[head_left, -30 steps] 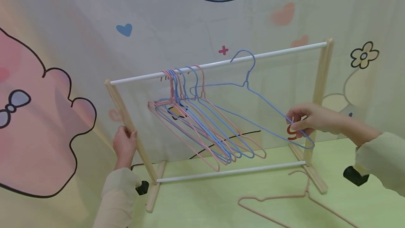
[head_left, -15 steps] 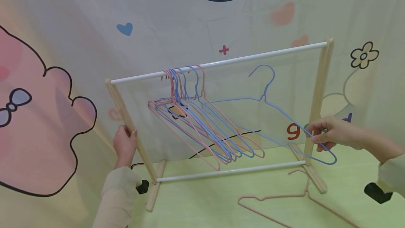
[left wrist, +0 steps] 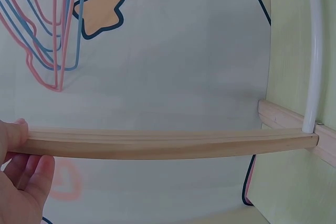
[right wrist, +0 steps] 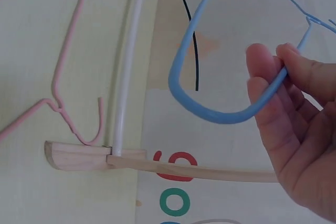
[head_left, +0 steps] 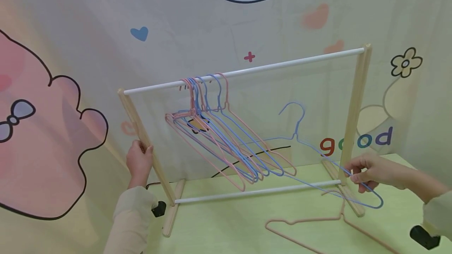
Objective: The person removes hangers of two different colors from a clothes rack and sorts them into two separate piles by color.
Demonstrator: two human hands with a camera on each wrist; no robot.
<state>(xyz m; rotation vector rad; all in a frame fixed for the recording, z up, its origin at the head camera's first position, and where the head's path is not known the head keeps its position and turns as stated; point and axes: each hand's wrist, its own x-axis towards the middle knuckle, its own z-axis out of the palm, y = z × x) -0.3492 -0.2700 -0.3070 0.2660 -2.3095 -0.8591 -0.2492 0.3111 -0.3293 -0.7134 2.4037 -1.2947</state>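
Note:
My right hand (head_left: 369, 171) pinches a blue clothes hanger (right wrist: 220, 116) by one shoulder, between thumb and fingers. Its hook is off the rail, below the white top bar (head_left: 293, 62) of the clothes rack. The left hand (head_left: 139, 164) grips the rack's left wooden post (left wrist: 173, 148), thumb on one side and fingers on the other. Several pink and blue hangers (head_left: 226, 144) hang bunched on the left half of the top bar. A pink hanger (head_left: 318, 218) lies on the table below the right side of the rack.
The rack's lower white bar (head_left: 257, 194) runs just above the pale green table (head_left: 219, 226). Wooden feet (head_left: 174, 207) stand at both ends. Behind hangs a patterned curtain (head_left: 268, 30) with printed shapes and letters.
The blue hanger has come off the top bar, moving right and then down with my right hand. My left hand stays on the post, and the other hangers keep their places.

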